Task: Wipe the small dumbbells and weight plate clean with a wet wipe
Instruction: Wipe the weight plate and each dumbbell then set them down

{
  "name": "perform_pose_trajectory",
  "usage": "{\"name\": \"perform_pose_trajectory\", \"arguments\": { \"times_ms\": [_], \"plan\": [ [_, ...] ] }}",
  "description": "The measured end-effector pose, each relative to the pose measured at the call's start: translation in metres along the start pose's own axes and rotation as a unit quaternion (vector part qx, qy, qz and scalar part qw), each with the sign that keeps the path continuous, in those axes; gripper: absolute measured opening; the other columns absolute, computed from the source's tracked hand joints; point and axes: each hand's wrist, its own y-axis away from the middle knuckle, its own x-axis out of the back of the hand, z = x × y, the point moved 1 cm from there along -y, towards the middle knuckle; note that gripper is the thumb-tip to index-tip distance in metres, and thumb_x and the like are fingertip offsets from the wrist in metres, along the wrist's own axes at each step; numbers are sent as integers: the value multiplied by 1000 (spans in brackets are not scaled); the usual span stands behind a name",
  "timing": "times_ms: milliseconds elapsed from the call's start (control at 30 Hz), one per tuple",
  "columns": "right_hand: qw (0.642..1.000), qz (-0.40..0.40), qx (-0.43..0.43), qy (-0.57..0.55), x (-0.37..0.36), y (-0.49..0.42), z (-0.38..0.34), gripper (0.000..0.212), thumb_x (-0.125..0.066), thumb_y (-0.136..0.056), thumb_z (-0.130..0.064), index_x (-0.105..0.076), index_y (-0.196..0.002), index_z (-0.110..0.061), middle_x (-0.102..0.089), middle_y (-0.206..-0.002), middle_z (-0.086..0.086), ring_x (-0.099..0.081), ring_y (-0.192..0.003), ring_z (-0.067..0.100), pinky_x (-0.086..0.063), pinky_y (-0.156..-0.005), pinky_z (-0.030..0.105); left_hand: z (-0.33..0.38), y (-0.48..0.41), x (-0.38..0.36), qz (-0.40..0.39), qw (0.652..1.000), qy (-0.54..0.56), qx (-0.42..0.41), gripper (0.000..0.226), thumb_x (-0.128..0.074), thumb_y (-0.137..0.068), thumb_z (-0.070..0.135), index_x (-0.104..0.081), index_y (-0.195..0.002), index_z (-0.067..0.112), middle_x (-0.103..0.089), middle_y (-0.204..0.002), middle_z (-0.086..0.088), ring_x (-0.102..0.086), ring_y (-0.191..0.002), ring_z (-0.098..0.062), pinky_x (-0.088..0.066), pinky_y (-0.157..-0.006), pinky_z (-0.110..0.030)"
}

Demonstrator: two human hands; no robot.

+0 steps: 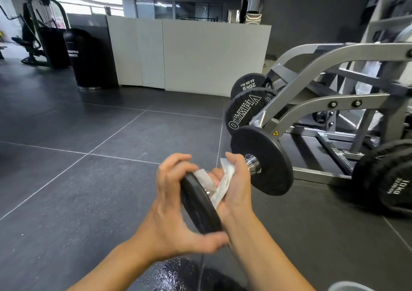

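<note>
small weight plate (198,203) between left hand (171,203) and right hand (236,188) | wet wipe (219,184) on plate's right face | loaded machine (334,103) behind-right | partition (189,54) far behind

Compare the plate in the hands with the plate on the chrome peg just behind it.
The held plate is smaller; the peg plate is clearly wider. The held plate is gripped at its rim by the left hand and seen nearly edge-on, while the peg plate hangs on the machine showing its face. The held plate has a wipe pressed against it by the right hand; nothing touches the peg plate. Both are round and black.
</note>
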Motion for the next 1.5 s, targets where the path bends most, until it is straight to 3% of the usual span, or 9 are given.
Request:
{"name": "perform_pose_trajectory", "arguments": {
  "times_ms": [133, 267, 367, 533, 733, 933, 1133, 1367, 1500],
  "plan": [
    [998, -48, -25, -16, 0, 3, -1, 55, -73, -75, -39, -25, -54, -23, -19, -51, -5, -23, -44, 12, -27, -45, 24, 3, -3, -1, 3, 743, 501, 444, 63, -70, -65, 74, -76, -110, 31, -67, -101, -4, -69, -88, -21, -60, -71, -52],
    [994, -110, -15, -16, -1, 3, -1, 55, -73, -73, -35, -24, -51, -23, -18, -45, -6, -21, -39, 10, -19, -43, 21, -5, 5, -1, -61, 555, 641, 526, 101, -54, -72, 89, -73, -122, 3, -61, -122, -22, -56, -111, -37, -44, -93, -72],
    [995, -98, -1, -15, -5, 5, -7, 53, -68, -79, -34, -22, -54, -24, -18, -45, -5, -19, -40, 11, -17, -49, 24, -1, -1, -1, -25, 646, 606, 463, 96, -74, -56, 83, -64, -121, 13, -56, -121, -19, -60, -99, -34, -55, -78, -62],
    [998, -21, 41, -43, -7, 0, -7, 50, -64, -85, -23, -25, -54, -25, -21, -45, -4, -20, -40, 12, -31, -43, 21, -7, 1, 15, -32, 993, 80, 77, 100, -89, -50, 57, -36, -132, 33, -40, -141, -3, -53, -124, -12, -51, -96, -30],
    [997, 1, 52, -57, -3, -7, -9, 52, -66, -86, -26, -26, -53, -26, -22, -47, -6, -22, -42, 11, -28, -45, 23, -6, 1, 4, -25, 890, -311, -334, 64, -78, -72, 59, -50, -119, 27, -42, -134, -8, -46, -132, -37, -35, -103, -76],
    [980, -190, 30, -49, -6, 1, -23, 50, -64, -83, -27, -32, -45, -22, -25, -36, -7, -27, -29, 7, -24, -35, 15, -2, 8, 8, 25, 996, 76, 49, 94, -88, -45, 52, -41, -122, 26, -43, -130, -1, -50, -120, -19, -46, -98, -27],
    [956, -282, 10, -80, -5, 2, -23, 50, -63, -89, -28, -39, -45, -21, -34, -37, -7, -35, -31, 5, -28, -38, 13, 15, 7, 6, -3, 641, 626, 443, 70, -72, -66, 78, -71, -73, 9, -68, -91, -19, -71, -79, -37, -57, -65, -61],
    [992, -91, 58, -63, -12, -5, -17, 49, -67, -81, -21, -28, -52, -24, -19, -44, -8, -20, -36, 7, -23, -35, 17, -13, 7, 16, -15, 996, 77, 31, 95, -93, -48, 55, -39, -123, 32, -42, -135, 0, -52, -122, -18, -49, -99, -31],
    [995, -38, 71, -66, -12, -9, -13, 51, -63, -88, -22, -26, -54, -25, -18, -47, -7, -19, -40, 8, -22, -39, 18, -14, 4, 14, -6, 931, -249, -268, 77, -85, -63, 65, -47, -115, 22, -42, -134, -10, -46, -127, -37, -39, -104, -66]
  ]
}}
